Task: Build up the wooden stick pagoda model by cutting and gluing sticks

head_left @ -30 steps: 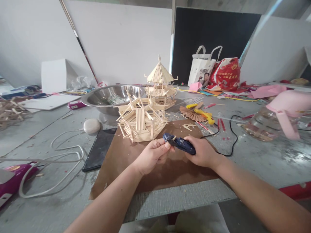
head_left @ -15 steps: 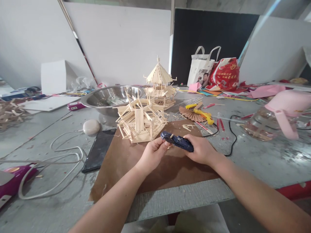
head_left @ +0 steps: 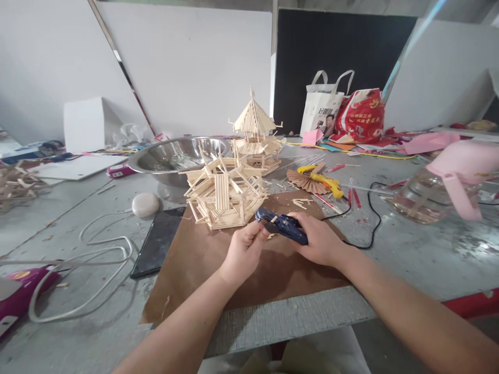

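Wrapped round the handles of a dark blue hand cutter (head_left: pixel 286 228) is my right hand (head_left: pixel 322 240). A short piece of thin wooden stick (head_left: pixel 274 219) shows at the cutter's jaws. My left hand (head_left: pixel 246 252) is closed in a pinch at the jaw end, apparently on this stick; its fingertips partly hide what they hold. Just beyond my left hand stands an open stick framework (head_left: pixel 223 195) with many sides, on brown paper (head_left: pixel 195 280). Behind it rises a stick pavilion (head_left: pixel 255 122) with a pointed roof.
A steel bowl (head_left: pixel 144 162) stands behind the framework. Left are a black phone (head_left: pixel 158 244), a white case (head_left: pixel 145 204) and a looped cable. Rightward lie a yellow glue gun (head_left: pixel 329 184) with its black cord, short stick pieces (head_left: pixel 302 201) and a pink-lidded jug (head_left: pixel 421 195).
Both hands and the cutter have shifted very slightly left, and the cutter's handles look a little further apart. The camera view has moved slightly too.
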Demonstrator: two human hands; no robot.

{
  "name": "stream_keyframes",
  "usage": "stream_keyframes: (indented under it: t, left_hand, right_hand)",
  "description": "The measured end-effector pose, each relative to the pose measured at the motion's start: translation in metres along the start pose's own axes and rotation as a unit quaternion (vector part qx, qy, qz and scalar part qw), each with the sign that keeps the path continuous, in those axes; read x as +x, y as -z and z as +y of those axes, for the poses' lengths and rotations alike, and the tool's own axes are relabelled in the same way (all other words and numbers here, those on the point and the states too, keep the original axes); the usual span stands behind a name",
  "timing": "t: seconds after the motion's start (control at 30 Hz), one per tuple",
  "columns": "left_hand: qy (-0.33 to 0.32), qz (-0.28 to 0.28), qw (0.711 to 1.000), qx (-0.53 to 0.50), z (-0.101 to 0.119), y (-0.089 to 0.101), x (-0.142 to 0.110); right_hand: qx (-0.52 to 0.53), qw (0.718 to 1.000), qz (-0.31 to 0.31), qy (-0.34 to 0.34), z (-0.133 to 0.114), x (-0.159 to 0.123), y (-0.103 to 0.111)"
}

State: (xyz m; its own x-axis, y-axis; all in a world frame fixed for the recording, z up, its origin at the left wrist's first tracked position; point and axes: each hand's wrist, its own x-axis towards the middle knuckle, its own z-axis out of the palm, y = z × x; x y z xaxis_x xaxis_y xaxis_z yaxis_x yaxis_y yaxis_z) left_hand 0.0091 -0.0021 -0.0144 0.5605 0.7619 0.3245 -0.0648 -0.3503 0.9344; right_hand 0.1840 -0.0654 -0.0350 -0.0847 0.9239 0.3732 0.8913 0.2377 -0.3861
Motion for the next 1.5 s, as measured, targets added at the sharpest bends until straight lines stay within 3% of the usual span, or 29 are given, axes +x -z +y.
stream_keyframes:
  t: [0.3,0.53,0.87,1.2,1.5]
  left_hand:
    - [0.094,-0.075,0.982,-0.145,0.001,0.002,0.0]
    - [0.151,-0.106,0.964,-0.191,-0.004,0.004,0.0]
    - [0.241,-0.219,0.897,-0.3,-0.006,0.012,0.003]
    - [0.283,-0.229,0.867,-0.339,-0.006,0.014,0.003]
    - [0.273,-0.239,0.852,-0.378,-0.007,0.012,0.001]
  right_hand:
    - [0.034,0.998,0.015,0.058,0.004,0.001,0.0]
    - [0.046,0.996,0.017,0.07,0.003,0.001,0.002]
    - [0.031,0.995,0.013,0.092,0.006,0.001,0.002]
    - [0.02,0.996,0.003,0.082,0.005,0.0,0.002]
    - [0.018,0.997,-0.006,0.075,0.006,0.0,0.003]
